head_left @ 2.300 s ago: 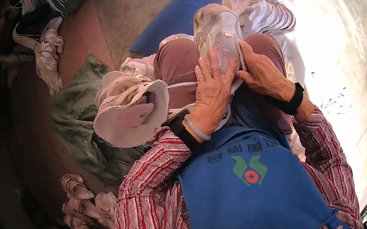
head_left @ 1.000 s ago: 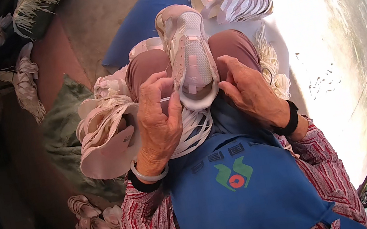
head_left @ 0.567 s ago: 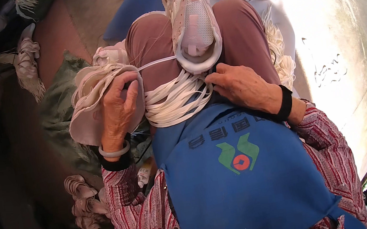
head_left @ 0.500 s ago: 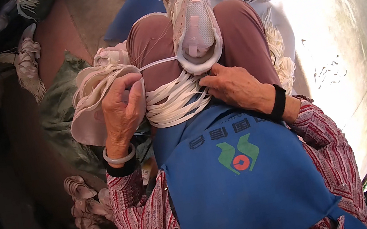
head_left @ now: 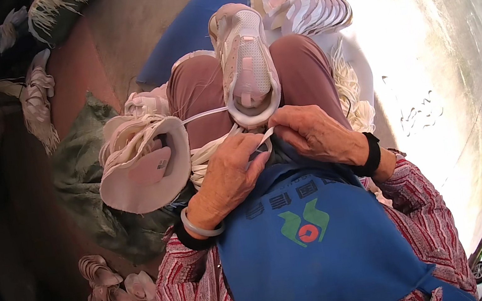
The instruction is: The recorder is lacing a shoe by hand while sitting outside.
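Head: two hands pinching one white strip; one shoe beyond.

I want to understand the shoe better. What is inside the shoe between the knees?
Inside the shoe, a pale pink tongue can be seen. The inside toward the toe is covered and cannot be seen.

Pale mesh shoe, toe pointing away, narrow white strip, bent

Striped shirt, blue apron

Sleeves are patterned in wavy red and white stripes. The apron is printed with dark lettering and a green-and-red emblem. Black wristbands, a pale left bangle and maroon trousers are worn.
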